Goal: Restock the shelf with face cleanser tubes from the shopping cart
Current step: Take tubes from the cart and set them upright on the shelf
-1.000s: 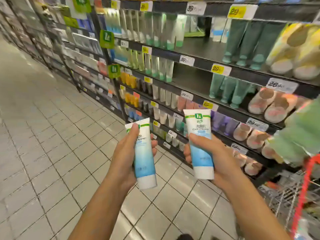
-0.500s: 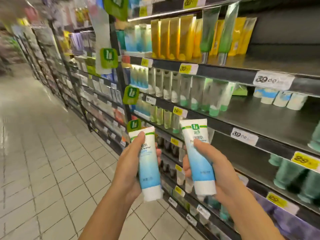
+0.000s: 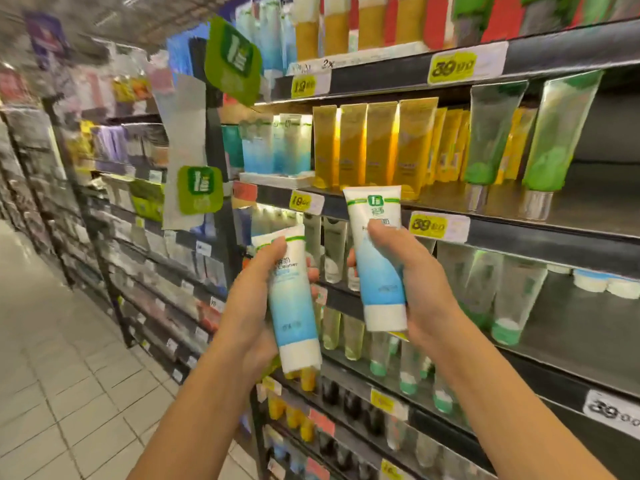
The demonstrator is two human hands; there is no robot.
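Now two white-and-blue cleanser tubes are standing near-upright, caps down: the left tube (image 3: pixel 292 303) wrapped in the left hand (image 3: pixel 252 306), the right tube (image 3: pixel 379 261) clasped higher by the right hand (image 3: pixel 420 289), nearer the matching blue tubes (image 3: pixel 277 147) up-left on the shelf (image 3: pixel 571 209).

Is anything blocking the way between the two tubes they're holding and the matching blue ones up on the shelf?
Nothing visible blocks it. The left hand and right hand each hold a blue-and-white tube in open air before the shelf edge. The matching blue tubes stand higher, left of the yellow tubes.
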